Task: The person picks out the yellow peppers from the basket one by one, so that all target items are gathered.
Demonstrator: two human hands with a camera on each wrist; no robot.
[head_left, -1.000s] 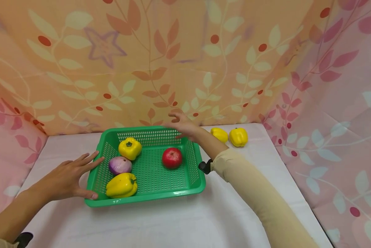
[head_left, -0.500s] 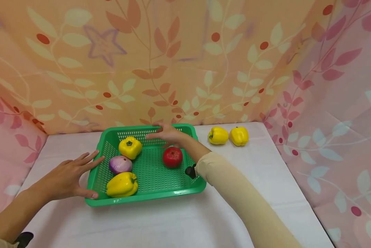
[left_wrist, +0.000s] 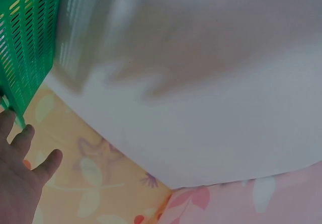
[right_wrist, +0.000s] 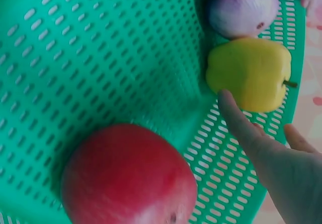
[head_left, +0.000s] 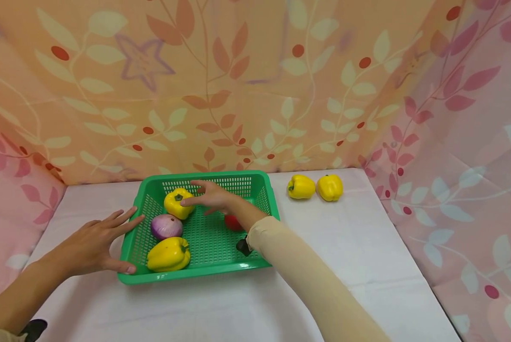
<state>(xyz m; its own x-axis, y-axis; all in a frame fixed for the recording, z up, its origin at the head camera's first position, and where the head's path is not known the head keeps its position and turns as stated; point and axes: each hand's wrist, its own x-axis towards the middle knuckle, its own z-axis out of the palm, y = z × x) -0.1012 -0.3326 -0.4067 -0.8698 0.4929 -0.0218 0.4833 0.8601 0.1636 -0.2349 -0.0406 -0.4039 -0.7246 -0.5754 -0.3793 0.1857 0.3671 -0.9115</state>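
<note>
My left hand (head_left: 95, 244) rests with spread fingers at the left rim of a green plastic basket (head_left: 195, 272). The right hand (head_left: 212, 197) is over the basket, thumb and fingers apart and holding nothing. Its fingertips reach the yellow bell pepper (head_left: 177, 209) at the back left; in the right wrist view a fingertip overlaps the edge of that bell pepper (right_wrist: 249, 73). In front of it lie a purple onion (head_left: 165, 227) and a second yellow bell pepper (head_left: 167, 255). A round red fruit (head_left: 232, 223) sits towards the basket's right, partly covered by the right forearm.
Two more yellow bell peppers, one (head_left: 301, 186) beside the other (head_left: 330, 188), lie on the white tablecloth (head_left: 345, 247) right of the basket. Patterned cloth (head_left: 255, 85) hangs behind and at both sides.
My right hand has moved left, from the basket's back right rim to the back left bell pepper, and its forearm now partly covers the red fruit. The left hand has stayed put.
</note>
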